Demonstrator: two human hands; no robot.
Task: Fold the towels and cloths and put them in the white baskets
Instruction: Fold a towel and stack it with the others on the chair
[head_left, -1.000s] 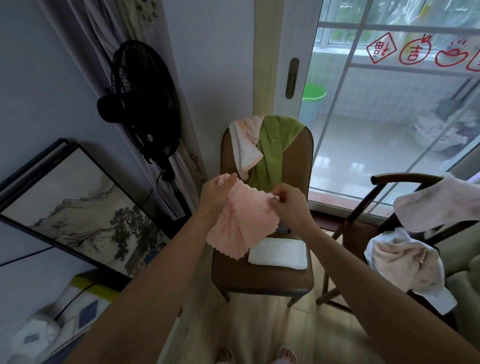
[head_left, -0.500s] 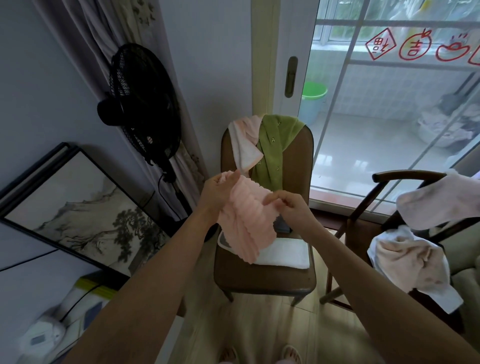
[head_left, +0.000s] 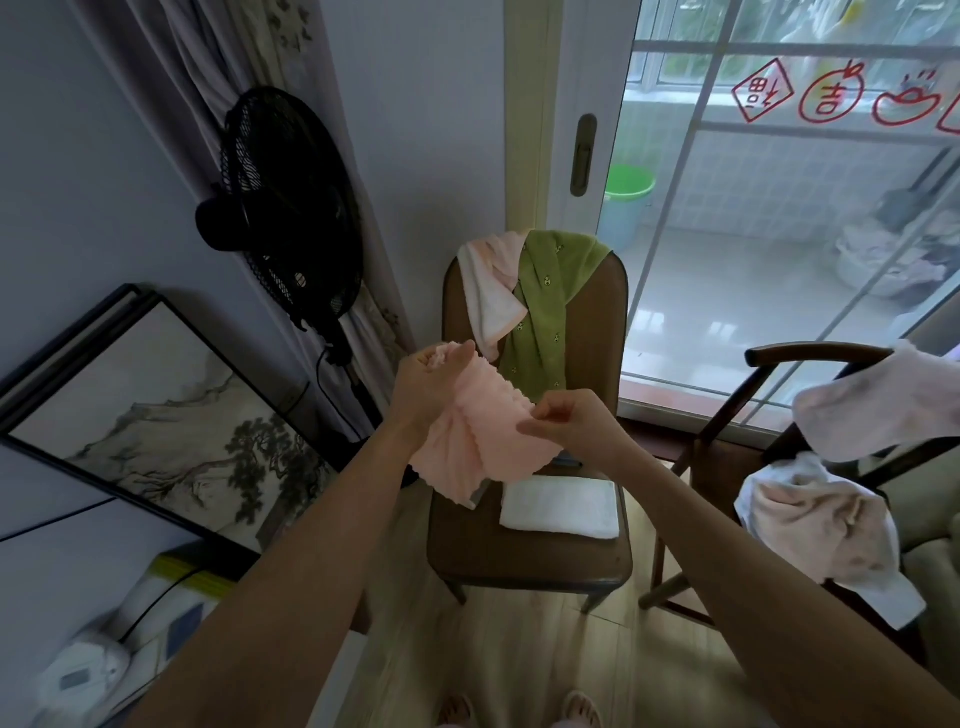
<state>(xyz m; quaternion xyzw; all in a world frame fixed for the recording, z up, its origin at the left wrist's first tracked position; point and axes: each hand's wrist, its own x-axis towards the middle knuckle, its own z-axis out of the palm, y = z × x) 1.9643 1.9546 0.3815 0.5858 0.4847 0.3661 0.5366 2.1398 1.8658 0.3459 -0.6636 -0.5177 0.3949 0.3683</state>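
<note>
Since the earlier frames, both hands have shifted the pink cloth (head_left: 480, 436) so it hangs more to the lower left, uncovering more of the folded white towel (head_left: 561, 506) on the chair (head_left: 530, 561). At frame centre, the left hand (head_left: 431, 382) grips the cloth's top corner in curled fingers, and the right hand (head_left: 563, 423) pinches the opposite edge between thumb and fingertips; held high and apart like this, the cloth probably hangs flat enough for a fold. Behind them, a green towel (head_left: 545, 306) and a pale pink towel (head_left: 491, 291) drape over the chair's back, seemingly waiting. At the right edge, more cloths (head_left: 826, 525) lie over a dark armchair (head_left: 810, 358). No white basket shows.
</note>
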